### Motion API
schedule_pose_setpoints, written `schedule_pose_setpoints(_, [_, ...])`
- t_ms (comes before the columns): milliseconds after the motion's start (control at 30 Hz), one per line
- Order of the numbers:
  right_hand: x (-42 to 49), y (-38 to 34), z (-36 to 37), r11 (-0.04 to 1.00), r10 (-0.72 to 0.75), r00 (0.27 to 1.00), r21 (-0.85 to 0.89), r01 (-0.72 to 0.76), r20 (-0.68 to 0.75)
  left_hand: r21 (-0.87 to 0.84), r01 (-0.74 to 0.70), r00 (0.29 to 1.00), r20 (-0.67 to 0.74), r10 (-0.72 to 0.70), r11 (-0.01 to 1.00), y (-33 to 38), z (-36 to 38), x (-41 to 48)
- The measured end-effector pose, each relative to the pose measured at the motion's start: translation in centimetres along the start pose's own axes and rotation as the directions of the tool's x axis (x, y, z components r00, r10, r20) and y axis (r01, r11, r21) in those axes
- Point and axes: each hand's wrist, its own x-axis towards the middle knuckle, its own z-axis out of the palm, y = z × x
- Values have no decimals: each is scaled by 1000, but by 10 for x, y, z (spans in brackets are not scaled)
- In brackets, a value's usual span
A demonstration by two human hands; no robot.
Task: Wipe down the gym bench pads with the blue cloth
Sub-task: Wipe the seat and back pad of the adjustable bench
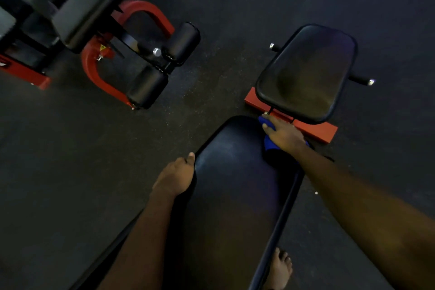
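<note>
2 pads (235, 183) (306, 73), 1 blue cloth (270, 146), 2 hands (174, 176) (284, 134).

Outstretched, left hand (175, 175) grips bench pad (235, 183) edge; right hand (283, 135) presses flat on blue cloth (270, 145).

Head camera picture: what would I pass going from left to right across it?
Red-framed machine → left hand → long bench pad that it grips → right hand pressing the blue cloth → chrome-tipped handle. The seat pad overlaps the right hand, so I left it out.
</note>
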Motion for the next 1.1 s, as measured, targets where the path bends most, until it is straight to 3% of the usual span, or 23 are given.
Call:
schedule_pose_setpoints(67, [-9,22,-3,997,45,999,68,-44,-16,-21,17,1000,-3,-17,1000,-4,1,3])
schedule_pose_setpoints(167, [-14,36,-5,961,239,971,144,-236,-3,-59,32,999,-9,-33,998,-10,3,13])
schedule_pose_setpoints(300, [9,9,0,941,338,941,10,-338,-6,-44,1,1000,-8,-2,999,-10,5,13])
schedule_pose_setpoints(467, [47,-50,9,967,245,970,-69,-244,0,31,-53,998,-23,54,998,-12,4,14])
schedule_pose_setpoints(600, [69,-90,16,992,52,996,-116,-44,73,-10,-21,1000,-19,21,1000,-12,7,20])
schedule_pose_setpoints(733, [74,-76,10,988,-150,971,47,144,188,-40,-14,1000,-14,13,999,-11,4,18])
schedule_pose_setpoints(833, [85,-60,3,990,-33,964,138,-4,262,-54,-1,1000,-6,0,999,-9,4,15])
schedule_pose_setpoints(933, [104,-70,9,989,99,961,80,-124,259,-40,11,1000,-26,-12,999,-9,5,17])
schedule_pose_setpoints(1100, [100,-121,10,970,-67,925,-194,149,375,-34,62,998,-31,-63,998,-7,3,15])
